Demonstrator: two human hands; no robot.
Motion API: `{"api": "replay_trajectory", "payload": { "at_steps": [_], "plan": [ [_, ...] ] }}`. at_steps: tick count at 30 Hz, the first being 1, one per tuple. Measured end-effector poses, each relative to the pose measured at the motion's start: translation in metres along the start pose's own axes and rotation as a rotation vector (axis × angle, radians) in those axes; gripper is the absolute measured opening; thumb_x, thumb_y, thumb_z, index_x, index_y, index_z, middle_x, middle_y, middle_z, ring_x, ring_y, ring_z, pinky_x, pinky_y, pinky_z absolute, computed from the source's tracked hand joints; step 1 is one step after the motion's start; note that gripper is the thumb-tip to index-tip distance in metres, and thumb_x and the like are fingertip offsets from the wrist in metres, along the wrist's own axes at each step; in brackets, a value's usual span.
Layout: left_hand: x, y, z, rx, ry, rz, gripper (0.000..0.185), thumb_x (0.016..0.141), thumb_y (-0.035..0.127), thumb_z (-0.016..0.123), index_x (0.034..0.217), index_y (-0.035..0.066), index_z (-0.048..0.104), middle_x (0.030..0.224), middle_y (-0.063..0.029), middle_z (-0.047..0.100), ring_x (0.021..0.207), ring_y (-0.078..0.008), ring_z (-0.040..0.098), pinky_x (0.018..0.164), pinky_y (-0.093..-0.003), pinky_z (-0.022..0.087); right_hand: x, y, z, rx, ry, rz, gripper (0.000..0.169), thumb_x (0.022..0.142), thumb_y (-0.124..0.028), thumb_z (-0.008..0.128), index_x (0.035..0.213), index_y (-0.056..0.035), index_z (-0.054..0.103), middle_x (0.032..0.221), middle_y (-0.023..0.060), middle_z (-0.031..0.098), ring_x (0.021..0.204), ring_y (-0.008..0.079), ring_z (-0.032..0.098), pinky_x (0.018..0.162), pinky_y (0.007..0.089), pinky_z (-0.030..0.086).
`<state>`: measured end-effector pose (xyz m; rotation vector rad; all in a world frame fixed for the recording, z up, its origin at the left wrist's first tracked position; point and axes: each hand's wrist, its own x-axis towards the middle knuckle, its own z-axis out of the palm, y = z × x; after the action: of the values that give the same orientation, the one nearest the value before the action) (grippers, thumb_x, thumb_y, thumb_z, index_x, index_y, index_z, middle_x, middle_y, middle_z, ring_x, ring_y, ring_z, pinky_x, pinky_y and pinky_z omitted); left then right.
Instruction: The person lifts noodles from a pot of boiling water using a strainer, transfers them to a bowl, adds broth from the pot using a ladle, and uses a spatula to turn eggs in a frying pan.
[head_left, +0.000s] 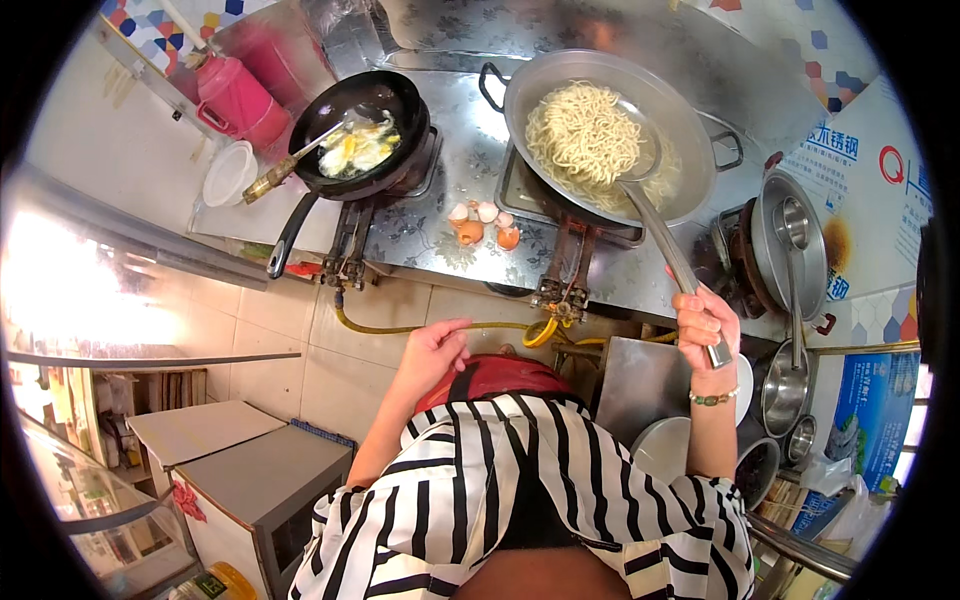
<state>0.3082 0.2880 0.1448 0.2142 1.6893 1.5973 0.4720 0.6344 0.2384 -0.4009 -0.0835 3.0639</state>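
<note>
My right hand (705, 324) grips the long metal handle of a strainer ladle (664, 225), whose round head lies in a wide metal wok (694, 176). A mound of pale noodles (589, 135) rests on it, with more noodles in the cloudy water around. My left hand (441, 349) hangs near my waist, its fingers loosely bent, holding nothing. To the left, a black frying pan (307, 124) on a burner holds eggs (360, 150) with white and yellow parts. A wooden-handled utensil (281, 172) leans across its rim. Broken eggshells (471, 231) lie on the metal counter (405, 244) between the pans.
A pink thermos jug (238, 101) and a white plastic bowl (229, 174) stand at the left. At the right, a ladle (793, 262) rests in another metal pan (814, 247). Yellow gas hoses (420, 328) run below the counter. A metal pot (784, 397) sits at lower right.
</note>
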Motion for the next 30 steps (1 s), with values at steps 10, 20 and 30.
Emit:
{"api": "replay_trajectory", "payload": {
  "at_steps": [10,20,30],
  "plan": [
    [0.012,0.007,0.009,0.033,-0.017,-0.04,0.028,0.091,0.009,0.053,0.114,-0.006,0.055,0.07,-0.0065,0.061,0.055,-0.0105,0.056,0.051,-0.022,0.046,-0.016,-0.022,0.032,-0.475,0.027,-0.243,0.034,0.091,-0.005,0.046,0.123,-0.0001,0.038,0.08,0.0091,0.049,0.051,0.0056,0.044,0.034,0.0173,0.036],
    [0.027,0.012,0.015,0.061,-0.081,-0.043,0.028,0.091,0.008,0.052,0.115,-0.006,0.056,0.071,-0.0057,0.061,0.056,-0.0085,0.054,0.054,-0.0212,0.047,-0.024,-0.033,0.068,-1.202,0.472,-0.434,0.055,0.082,-0.002,0.049,0.135,-0.003,0.036,0.065,0.0022,0.047,0.046,0.0041,0.043,0.035,0.0181,0.036],
    [0.031,0.006,0.011,0.066,-0.091,-0.076,0.028,0.091,0.008,0.053,0.115,-0.006,0.055,0.071,-0.0058,0.06,0.056,-0.0087,0.055,0.054,-0.0212,0.047,-0.024,-0.028,0.098,-1.756,0.645,-0.388,0.055,0.081,-0.001,0.046,0.135,-0.0055,0.039,0.057,-0.0035,0.042,0.042,0.0041,0.04,0.036,0.0205,0.035]
  ]
}}
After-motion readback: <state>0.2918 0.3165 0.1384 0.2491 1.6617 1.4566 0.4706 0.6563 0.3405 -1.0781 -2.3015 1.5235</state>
